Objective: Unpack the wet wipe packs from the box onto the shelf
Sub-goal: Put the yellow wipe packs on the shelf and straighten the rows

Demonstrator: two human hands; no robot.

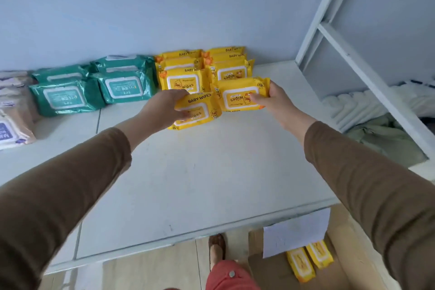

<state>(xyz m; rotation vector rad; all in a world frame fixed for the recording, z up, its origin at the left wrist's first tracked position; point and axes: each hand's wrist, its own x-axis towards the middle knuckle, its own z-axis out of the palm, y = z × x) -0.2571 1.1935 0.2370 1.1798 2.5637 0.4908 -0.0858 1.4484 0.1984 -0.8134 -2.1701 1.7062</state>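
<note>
Head view, only one I have. White shelf (188, 183) runs wide under a pale blue wall (141, 2); a seam line crosses the shelf on the left, scuffs near the front edge.

Left hand (164, 108) grips a yellow pack (200, 110) by its left end, pack lying on the shelf, tilted. Right hand (273, 96) pinches a second yellow pack (240, 95) at its right edge, just beside the first; I can't tell whether it sits flat or is lifted. Both arms in brown sleeves.

Behind them, yellow stacks (204, 66) in two columns against the wall. Left of those, four teal packs (94, 85); further left, beige packs (14, 110) at the frame edge.

Right side: white frame (353, 54) with a slanted brace, rumpled white and green cloth (376, 125) behind it.

Below the shelf edge: wood-look floor, a brown shoe (216, 245), red trousers. Cardboard box (348, 247) on the floor, white label on its flap, two more yellow packs (308, 261) inside.
</note>
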